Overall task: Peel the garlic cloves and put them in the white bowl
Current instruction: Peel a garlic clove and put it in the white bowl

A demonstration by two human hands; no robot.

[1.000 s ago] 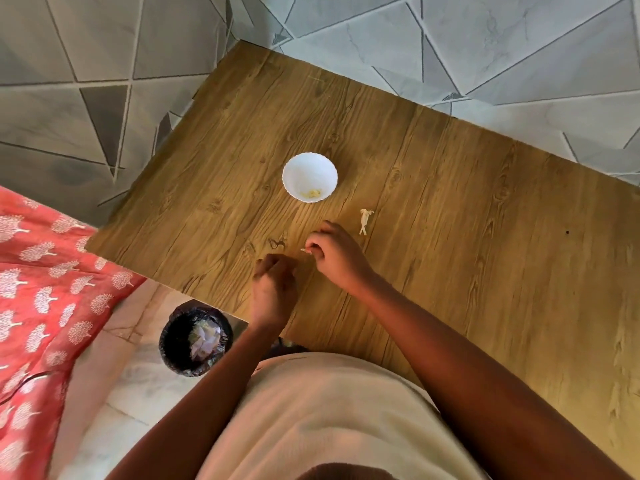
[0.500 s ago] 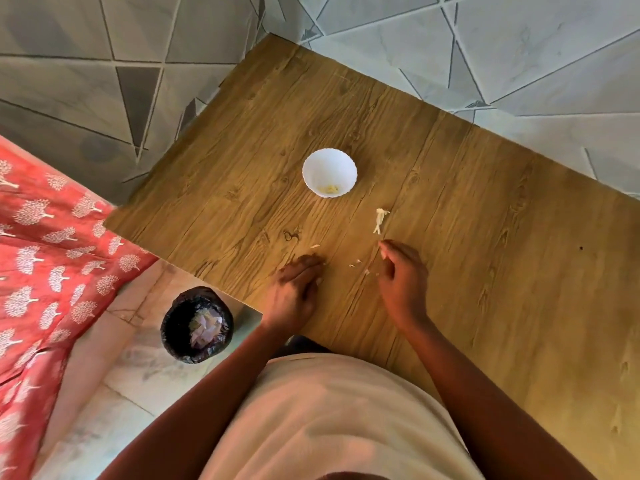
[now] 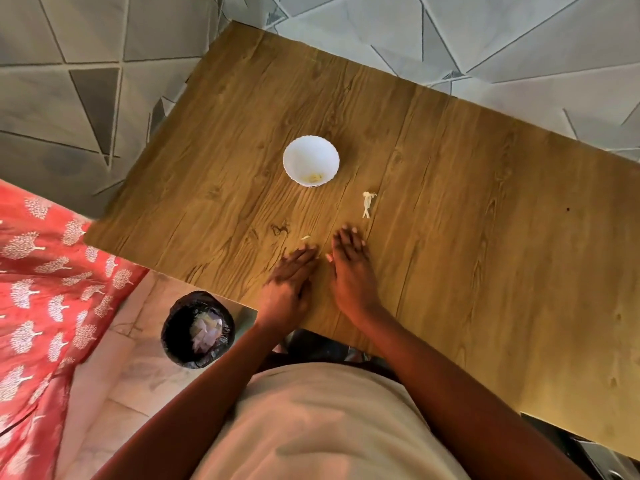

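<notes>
The white bowl (image 3: 310, 160) stands on the wooden table (image 3: 467, 202) and has pale peeled garlic (image 3: 314, 176) lying at its bottom. My left hand (image 3: 291, 282) lies flat on the table near the front edge, fingers straight. Beside it my right hand (image 3: 349, 265) also lies flat with straight fingers. Neither hand holds anything. A small scrap of garlic skin (image 3: 304, 238) lies just beyond my left fingertips. A larger piece of dry garlic skin and stem (image 3: 367, 202) lies right of the bowl, beyond my right hand.
A black-lined waste bin (image 3: 198, 329) with crumpled scraps inside stands on the floor below the table's front left corner. Red patterned cloth (image 3: 41, 289) covers the left side. Grey tiled walls (image 3: 86, 81) border the table's far and left edges.
One second ago both hands were curled together over something small. They have since parted and flattened on the table, and skin scraps now lie loose near the fingertips.
</notes>
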